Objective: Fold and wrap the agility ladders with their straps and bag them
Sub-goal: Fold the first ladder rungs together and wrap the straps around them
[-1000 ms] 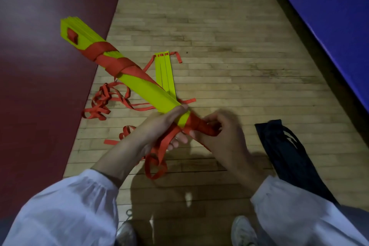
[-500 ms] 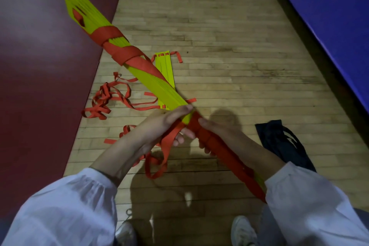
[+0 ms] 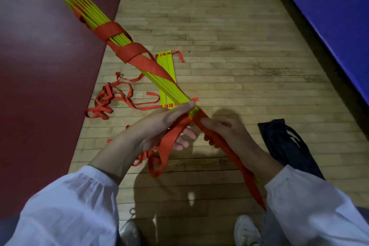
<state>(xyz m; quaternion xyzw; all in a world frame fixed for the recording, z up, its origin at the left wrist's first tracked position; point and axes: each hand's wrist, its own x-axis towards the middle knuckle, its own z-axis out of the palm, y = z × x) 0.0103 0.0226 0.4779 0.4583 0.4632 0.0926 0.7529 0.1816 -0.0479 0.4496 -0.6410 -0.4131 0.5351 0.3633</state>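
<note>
A bundle of yellow ladder rungs runs from the upper left down toward me, with a red strap spiralled round its middle. My left hand grips the bundle from below near its lower end, thumb on top, and a loop of loose red strap hangs over its fingers. My right hand holds the strap-wrapped lower end of the bundle, fingers curled round it. A second ladder lies flat on the floor behind, its red straps tangled to the left.
A dark drawstring bag lies on the wooden floor at my right. A dark red mat covers the left side and a blue mat the upper right. My shoes show at the bottom edge.
The bundle has tilted and turned, so its far end now shows the rung edges fanned out. My right hand moved from the strap at the lower end to gripping along the wrapped part.
</note>
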